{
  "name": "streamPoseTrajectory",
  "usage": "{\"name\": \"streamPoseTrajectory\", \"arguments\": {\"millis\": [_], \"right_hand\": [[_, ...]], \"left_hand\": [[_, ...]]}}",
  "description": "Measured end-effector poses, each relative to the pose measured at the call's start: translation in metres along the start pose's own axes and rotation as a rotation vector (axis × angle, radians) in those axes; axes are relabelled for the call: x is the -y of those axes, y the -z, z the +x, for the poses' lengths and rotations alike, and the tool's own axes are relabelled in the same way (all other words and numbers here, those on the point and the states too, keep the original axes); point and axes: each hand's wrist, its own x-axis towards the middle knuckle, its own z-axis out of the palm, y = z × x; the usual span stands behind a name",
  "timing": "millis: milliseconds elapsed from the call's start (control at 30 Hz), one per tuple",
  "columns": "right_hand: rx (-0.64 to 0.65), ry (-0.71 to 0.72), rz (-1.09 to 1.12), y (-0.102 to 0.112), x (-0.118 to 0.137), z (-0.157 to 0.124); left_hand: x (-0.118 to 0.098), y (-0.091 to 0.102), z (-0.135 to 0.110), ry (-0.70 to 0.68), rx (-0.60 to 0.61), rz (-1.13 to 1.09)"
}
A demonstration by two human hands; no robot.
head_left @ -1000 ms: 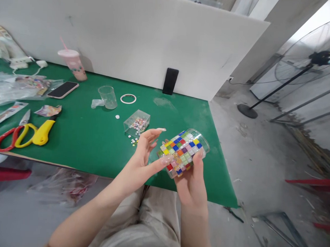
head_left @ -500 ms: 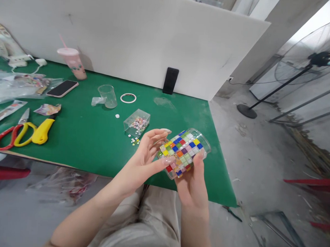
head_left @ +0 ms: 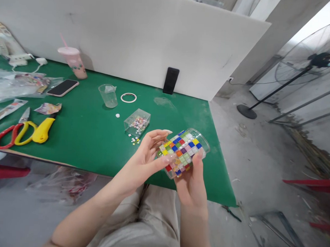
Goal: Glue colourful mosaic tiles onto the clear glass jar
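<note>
My right hand (head_left: 192, 183) holds a clear cup covered in small coloured mosaic tiles (head_left: 183, 150), tilted on its side above the green table's near edge. Its thumb rests on the tiled side. My left hand (head_left: 147, 155) is beside the cup with fingers curled loosely, its thumb pressing on the tiles at the cup's left end. A small clear box of loose tiles (head_left: 137, 122) sits on the table just beyond my left hand, with a few tiles scattered (head_left: 134, 139) in front of it.
On the green table (head_left: 93, 135) lie a clear plastic cup (head_left: 108, 95), a white ring (head_left: 128, 97), a black phone (head_left: 170, 80) leaning on the white board, a pink tumbler (head_left: 73, 63), another phone (head_left: 62, 87), red and yellow scissors (head_left: 22, 132) and plastic bags (head_left: 16, 84). A floor fan (head_left: 310, 60) stands at right.
The crumpled scrap of plastic that lay beside the clear cup on the table is gone from there. My left fingers have curled slightly closer to the tiled cup; the cup stays in place.
</note>
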Motion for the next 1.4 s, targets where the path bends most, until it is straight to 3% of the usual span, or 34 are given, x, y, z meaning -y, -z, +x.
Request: {"name": "streamPoseTrajectory", "arguments": {"millis": [133, 400, 1400], "right_hand": [[0.039, -0.015, -0.02, 0.0, 0.0, -0.002], [-0.041, 0.004, -0.032, -0.003, -0.002, -0.004], [-0.057, 0.015, -0.059, -0.007, -0.003, -0.004]], "left_hand": [[-0.001, -0.002, 0.001, 0.028, -0.018, -0.005], [-0.002, 0.0, 0.002, 0.031, 0.001, -0.045], [-0.003, 0.018, 0.0, 0.043, 0.106, -0.163]]}}
